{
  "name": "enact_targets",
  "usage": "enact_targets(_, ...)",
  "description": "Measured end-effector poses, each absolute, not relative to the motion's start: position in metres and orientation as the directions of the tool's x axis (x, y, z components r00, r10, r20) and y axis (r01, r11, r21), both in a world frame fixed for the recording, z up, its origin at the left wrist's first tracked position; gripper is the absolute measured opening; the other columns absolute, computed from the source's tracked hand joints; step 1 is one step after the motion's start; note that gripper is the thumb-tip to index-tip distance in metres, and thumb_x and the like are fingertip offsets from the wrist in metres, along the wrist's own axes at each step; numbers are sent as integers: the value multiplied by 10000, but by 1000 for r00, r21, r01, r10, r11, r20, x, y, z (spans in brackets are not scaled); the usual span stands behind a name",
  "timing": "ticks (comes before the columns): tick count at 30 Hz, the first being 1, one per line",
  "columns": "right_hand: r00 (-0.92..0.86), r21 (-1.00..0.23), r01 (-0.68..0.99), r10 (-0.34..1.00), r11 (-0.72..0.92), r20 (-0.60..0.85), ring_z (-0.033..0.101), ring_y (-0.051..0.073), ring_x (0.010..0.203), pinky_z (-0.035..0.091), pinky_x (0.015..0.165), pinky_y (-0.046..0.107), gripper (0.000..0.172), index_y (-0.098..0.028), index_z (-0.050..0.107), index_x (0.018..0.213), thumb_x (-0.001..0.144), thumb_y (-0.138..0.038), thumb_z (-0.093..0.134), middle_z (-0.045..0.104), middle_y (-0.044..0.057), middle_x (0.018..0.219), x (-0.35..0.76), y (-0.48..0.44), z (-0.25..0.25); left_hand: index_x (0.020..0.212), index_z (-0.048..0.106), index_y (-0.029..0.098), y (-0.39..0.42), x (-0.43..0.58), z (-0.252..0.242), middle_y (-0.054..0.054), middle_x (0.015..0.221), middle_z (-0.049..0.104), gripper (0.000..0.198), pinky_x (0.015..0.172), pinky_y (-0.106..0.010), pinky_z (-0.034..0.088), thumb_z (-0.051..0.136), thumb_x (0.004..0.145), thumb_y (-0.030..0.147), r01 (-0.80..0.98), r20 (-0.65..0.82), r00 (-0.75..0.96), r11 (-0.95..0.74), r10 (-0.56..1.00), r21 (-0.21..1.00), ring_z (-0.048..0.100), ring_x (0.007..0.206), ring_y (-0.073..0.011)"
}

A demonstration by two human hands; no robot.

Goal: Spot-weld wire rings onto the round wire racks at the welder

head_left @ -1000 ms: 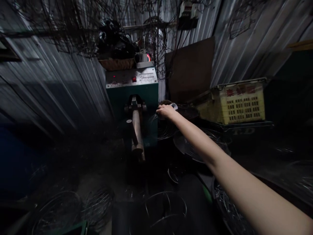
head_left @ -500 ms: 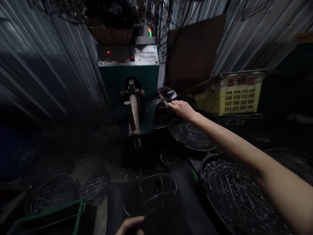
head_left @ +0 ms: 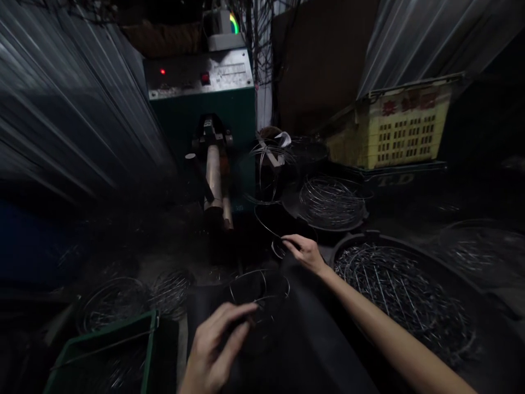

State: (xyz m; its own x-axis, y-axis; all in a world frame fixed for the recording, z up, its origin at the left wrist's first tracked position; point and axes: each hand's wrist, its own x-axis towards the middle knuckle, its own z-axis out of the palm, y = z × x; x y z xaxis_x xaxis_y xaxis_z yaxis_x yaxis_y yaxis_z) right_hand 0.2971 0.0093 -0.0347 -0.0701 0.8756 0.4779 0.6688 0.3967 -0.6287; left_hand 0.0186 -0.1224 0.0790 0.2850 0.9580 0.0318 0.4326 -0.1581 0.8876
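My right hand (head_left: 301,251) is closed in a pinch on a thin metal wire hoop (head_left: 266,224), which reaches up and left from the fingertips toward the machine. Over the dark cloth on the lap, my left hand (head_left: 225,339) has its thumb and forefinger close together at a round wire frame (head_left: 264,272) with cross wires. The frame's lower part is hard to see in the dim light. Behind both hands stands a green machine (head_left: 200,115) with a protruding metal arm (head_left: 213,175). More wire hoops (head_left: 273,158) hang on a bracket to its right.
Round trays hold wire pieces (head_left: 332,200) and a heap of small metal parts (head_left: 394,295) on the right. A yellow crate (head_left: 404,137) stands behind them. At lower left are a green bin (head_left: 152,339) and round wire grids (head_left: 172,290).
My right hand has come down and toward me from the hanging hoops, bringing a wire hoop along. My left hand has moved up farther into view at the round frame. The camera view has shifted.
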Motion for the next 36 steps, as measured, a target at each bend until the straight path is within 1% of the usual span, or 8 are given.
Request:
enact_targets(4,-67,-640,667,886,382,460,651,189,755,498,720,332,245,-230,676,846,855,-397,497,712,39,840,299,-14,-37,1255,505,250,-71,44,95,-74,1248,549,382,970,-339,417,413,886,208,574,285,524,-580,803,578,488,1158,-191)
enact_targets(7,-180,-582,670,862,460,474,629,167,685,469,667,309,266,-226,680,840,870,-399,480,701,38,777,302,-22,-29,1319,423,190,-30,69,87,-118,1370,427,458,1019,-423,344,446,862,165,654,255,654,-701,712,283,330,1295,-252)
enact_targets(10,-253,-506,706,844,495,472,582,150,613,437,616,292,306,-236,687,854,888,-417,443,658,34,674,304,-30,-24,1185,542,196,3,88,74,-104,1147,571,326,1007,-460,310,486,867,248,624,91,773,-778,628,75,479,1126,-250)
enact_targets(13,-339,-435,730,832,527,440,555,148,619,425,605,278,339,-238,683,946,908,-419,399,615,35,656,313,-32,-27,935,634,221,21,96,70,-37,842,578,235,856,-349,393,435,895,338,579,-40,815,-816,579,-13,535,810,-170)
enact_targets(20,-472,-326,770,833,549,287,548,166,737,427,678,278,356,-249,670,1029,917,-407,371,599,60,803,354,-13,-46,918,629,244,21,97,58,-25,772,509,245,706,-282,365,384,916,263,615,-36,786,-786,617,-55,475,729,-154)
enact_targets(27,-226,-255,939,973,230,46,608,162,680,387,567,238,371,-239,637,1011,935,-395,309,676,37,781,345,-10,-35,951,620,237,61,118,49,-30,840,510,283,605,-239,353,388,908,393,706,-111,703,-709,702,-16,513,764,-154)
enact_targets(32,-112,-526,805,942,273,317,651,150,746,475,659,248,301,-240,634,1020,914,-334,369,709,7,873,360,-32,13,954,607,220,51,129,76,-4,806,507,321,567,-204,348,355,918,417,611,50,776,-768,629,191,505,688,-107)
enact_targets(36,9,-470,776,738,420,674,629,141,655,473,598,258,155,-229,676,905,841,-271,540,690,6,777,372,-59,70,1047,588,211,20,131,110,-16,870,549,285,638,-204,399,370,927,350,531,309,741,-801,597,276,532,749,-107)
